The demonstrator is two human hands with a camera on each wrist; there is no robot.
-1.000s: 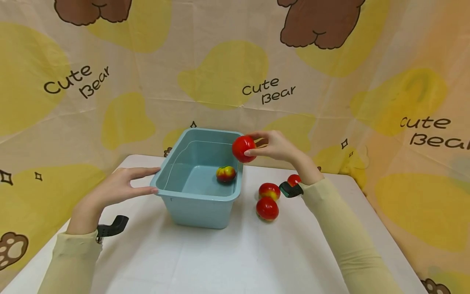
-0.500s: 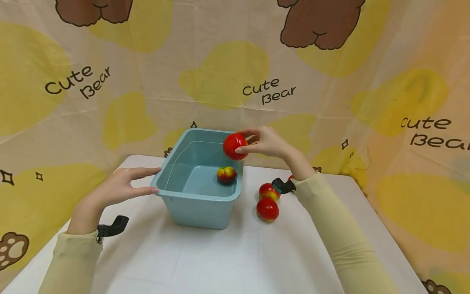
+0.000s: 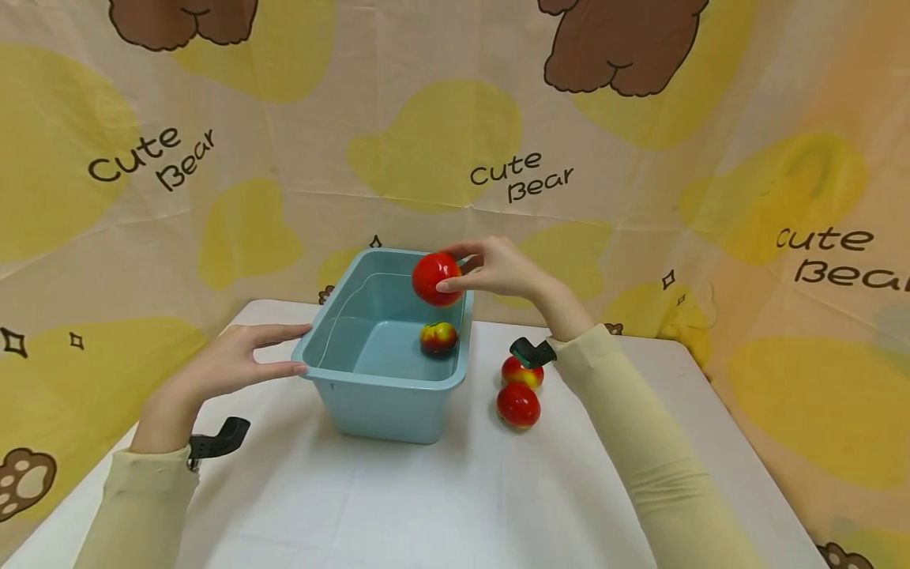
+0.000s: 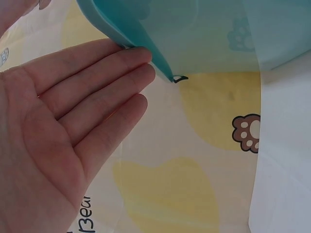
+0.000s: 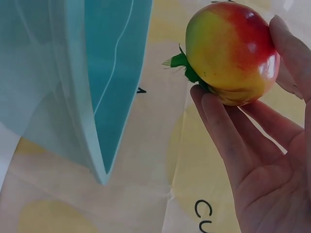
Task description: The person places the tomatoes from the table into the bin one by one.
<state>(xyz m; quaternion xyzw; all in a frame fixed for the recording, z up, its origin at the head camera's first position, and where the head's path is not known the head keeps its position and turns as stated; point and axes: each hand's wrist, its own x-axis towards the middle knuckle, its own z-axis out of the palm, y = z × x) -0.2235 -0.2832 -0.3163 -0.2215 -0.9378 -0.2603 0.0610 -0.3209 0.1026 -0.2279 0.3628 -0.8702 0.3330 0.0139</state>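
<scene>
In the head view, my right hand (image 3: 501, 270) grips a round, glossy red-and-yellow fruit (image 3: 436, 279) between thumb and fingers. It is above the right side of a light blue plastic bin (image 3: 387, 409). The right wrist view shows a green leafy tuft on this fruit (image 5: 233, 53). Inside the bin, toward the right wall, lies another yellow-and-red fruit (image 3: 438, 337). My left hand (image 3: 231, 362) touches the bin's left rim with thumb and fingertips; the left wrist view shows that hand's fingers (image 4: 104, 87) straight and side by side against the rim.
Two red fruits lie close together right of the bin: a rear fruit (image 3: 522, 371) and a nearer one (image 3: 518, 405). All stand on a white-covered table (image 3: 398, 506). A patterned cloth backdrop (image 3: 398, 150) rises behind and beside the table.
My right hand has carried the fruit left and slightly up, from the bin's right rim to over its inside. A fruit behind the right wrist is now hidden. My left hand has stayed put.
</scene>
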